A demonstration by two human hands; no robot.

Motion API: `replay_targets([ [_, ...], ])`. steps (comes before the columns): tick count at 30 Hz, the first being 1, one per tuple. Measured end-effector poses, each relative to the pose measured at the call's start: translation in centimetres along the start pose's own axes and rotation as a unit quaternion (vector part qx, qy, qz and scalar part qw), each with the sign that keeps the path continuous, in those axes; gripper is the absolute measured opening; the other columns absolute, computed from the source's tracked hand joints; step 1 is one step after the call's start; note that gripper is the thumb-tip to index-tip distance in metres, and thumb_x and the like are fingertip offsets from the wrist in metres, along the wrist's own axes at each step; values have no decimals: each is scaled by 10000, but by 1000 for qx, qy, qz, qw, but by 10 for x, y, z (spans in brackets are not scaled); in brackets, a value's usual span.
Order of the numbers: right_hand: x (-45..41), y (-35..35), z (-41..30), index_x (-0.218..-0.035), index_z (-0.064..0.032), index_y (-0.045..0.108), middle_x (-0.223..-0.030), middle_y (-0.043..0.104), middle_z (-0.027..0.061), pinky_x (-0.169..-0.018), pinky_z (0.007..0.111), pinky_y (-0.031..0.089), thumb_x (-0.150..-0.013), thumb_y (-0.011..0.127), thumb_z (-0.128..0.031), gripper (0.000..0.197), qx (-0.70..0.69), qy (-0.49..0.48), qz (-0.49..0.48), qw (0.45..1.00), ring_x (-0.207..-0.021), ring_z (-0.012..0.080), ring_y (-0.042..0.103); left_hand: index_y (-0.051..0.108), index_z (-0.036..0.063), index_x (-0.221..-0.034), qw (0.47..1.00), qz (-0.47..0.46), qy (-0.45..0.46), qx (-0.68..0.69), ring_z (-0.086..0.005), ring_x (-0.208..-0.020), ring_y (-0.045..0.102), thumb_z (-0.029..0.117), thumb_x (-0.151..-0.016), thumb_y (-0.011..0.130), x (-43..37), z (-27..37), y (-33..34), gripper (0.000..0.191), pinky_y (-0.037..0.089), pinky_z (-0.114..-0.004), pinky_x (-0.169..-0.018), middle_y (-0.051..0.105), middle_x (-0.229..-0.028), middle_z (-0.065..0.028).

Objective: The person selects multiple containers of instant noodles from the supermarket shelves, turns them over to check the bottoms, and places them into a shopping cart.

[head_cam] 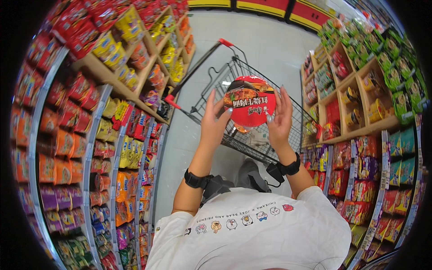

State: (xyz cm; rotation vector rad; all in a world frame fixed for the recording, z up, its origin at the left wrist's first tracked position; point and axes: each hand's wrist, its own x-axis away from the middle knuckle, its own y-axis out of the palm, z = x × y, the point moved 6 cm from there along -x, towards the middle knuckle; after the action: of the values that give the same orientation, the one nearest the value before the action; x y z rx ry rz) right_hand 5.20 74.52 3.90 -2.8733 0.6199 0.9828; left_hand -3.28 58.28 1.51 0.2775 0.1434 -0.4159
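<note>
Between my two hands is a tub of instant noodles [251,101], held over a shopping cart. Its round red lid, printed with a noodle dish and writing, faces up towards me. My left hand [216,113] grips the rim from the left, thumb at the lower edge. On the opposite side, my right hand [280,113] presses its fingers and thumb against the rim. The black wire shopping cart [290,104] stands just beyond my legs. A small orange-red item [242,127] shows under the tub; whether it lies in the cart I cannot tell. Something pale [260,137] lies lower in the basket.
Tall shelves of packaged noodles [62,168] line my left, with a wooden cubby rack [150,72] beyond. At right stand another wooden rack [357,91] and shelves of colourful packets [364,189]. The cart's handle has red ends [172,100]. Red and yellow units [263,7] stand across the aisle's far end.
</note>
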Motion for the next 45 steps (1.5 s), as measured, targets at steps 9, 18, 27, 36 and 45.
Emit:
replay_targets([
  [9,5,102,-62,-1366,-140,69,-1341,-70,361,-1026,519,136,-541,753,-508,1133,201,-357,-142,901,-1278,463,37,35,-4,-1365,964,82,252,-28,-276,-1265,284,433,-756,575,71,111,-59,924,103,-360,-1043,337,-1323,-224],
  [18,-20,165,-43,-1346,-14,-50,-1401,-19,225,-1012,430,267,-581,750,-469,1197,-215,-193,-196,937,-1255,301,244,-37,18,-1368,903,160,304,-259,-307,-1282,249,350,-739,521,121,140,-62,903,123,-384,-1042,290,-1359,-205],
  [27,21,227,0,-1355,-78,96,-1336,267,151,-947,334,362,-828,533,-219,699,-421,316,-352,774,-1193,203,347,218,47,-1358,826,244,192,-470,-337,-1320,67,586,-792,392,148,136,-92,800,61,-436,-1045,203,-1408,-152],
  [36,93,274,-9,-1235,-72,388,-1188,502,100,-922,387,401,-895,368,-402,474,-463,599,-442,480,-1082,226,500,351,35,-1301,860,345,97,-364,-294,-1324,69,660,-814,200,189,128,-126,806,39,-414,-1052,307,-1368,-116],
  [45,166,292,-62,-1234,-190,425,-1262,436,28,-933,436,367,-811,391,-575,573,-386,738,-456,313,-1148,233,434,488,22,-1191,907,362,64,-205,-203,-1077,488,454,-909,291,245,143,-169,552,347,-308,-929,523,-1179,-109],
])
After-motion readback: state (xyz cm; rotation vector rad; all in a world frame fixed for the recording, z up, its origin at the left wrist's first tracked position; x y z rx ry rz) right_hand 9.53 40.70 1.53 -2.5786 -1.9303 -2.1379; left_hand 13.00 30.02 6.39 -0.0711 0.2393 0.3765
